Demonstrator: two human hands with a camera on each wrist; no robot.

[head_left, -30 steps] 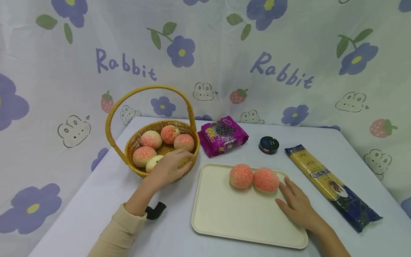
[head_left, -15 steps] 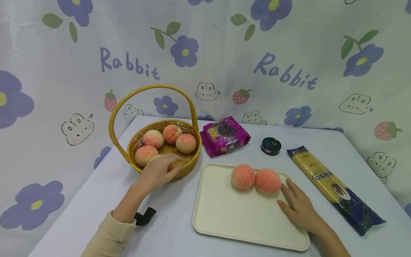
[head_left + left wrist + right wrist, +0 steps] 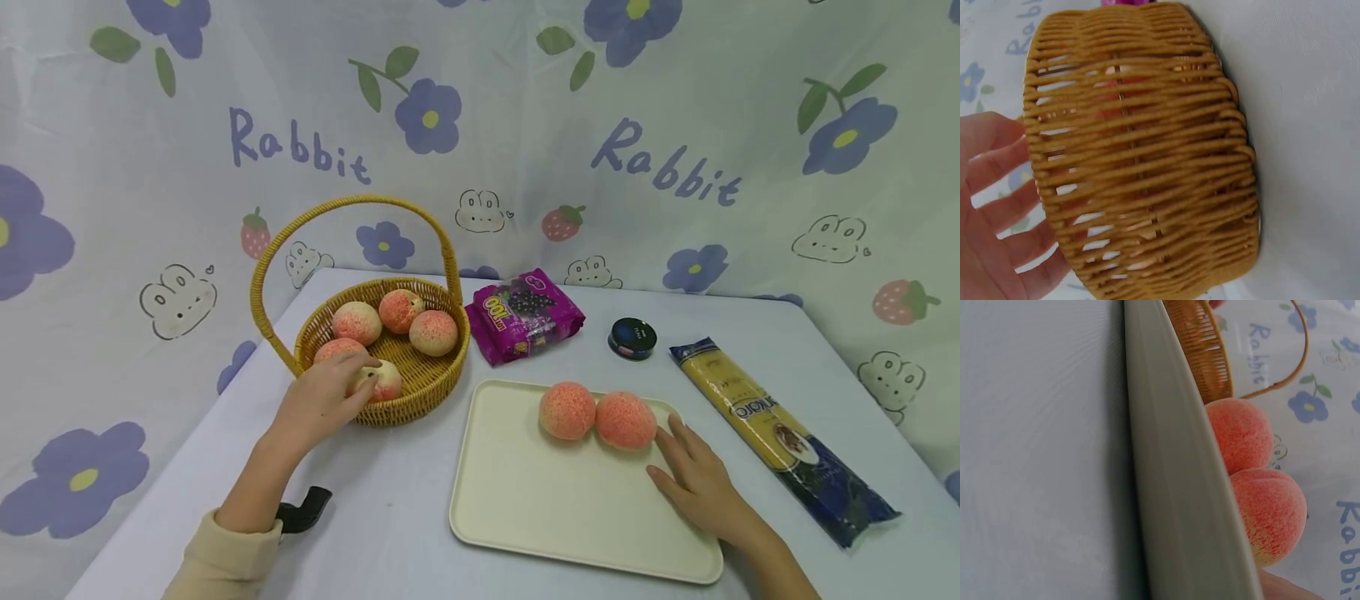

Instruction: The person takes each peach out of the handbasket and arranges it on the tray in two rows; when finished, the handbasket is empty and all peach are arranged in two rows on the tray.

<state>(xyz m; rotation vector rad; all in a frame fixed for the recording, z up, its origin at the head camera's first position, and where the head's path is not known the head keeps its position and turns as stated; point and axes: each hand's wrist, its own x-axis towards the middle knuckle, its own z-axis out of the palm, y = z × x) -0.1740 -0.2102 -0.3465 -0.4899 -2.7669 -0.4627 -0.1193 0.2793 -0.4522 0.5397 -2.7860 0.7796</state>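
Partly behind the left hand's (image 3: 322,398) bent fingers (image 3: 351,364), grip unclear, a round peach (image 3: 387,381), creamy with pink flush.

Head view: even, diffuse, moderately bright, mostly sharp. Soft, faint shadows on the desk (image 3: 390,467); small glare spots on the glossy purple pack (image 3: 525,317) and pasta packet (image 3: 750,408). Left wrist view: dimmer, slightly soft; backdrop (image 3: 975,47) print out of focus. Right wrist view: greyish, dark shadow band beside the tray (image 3: 1179,462).
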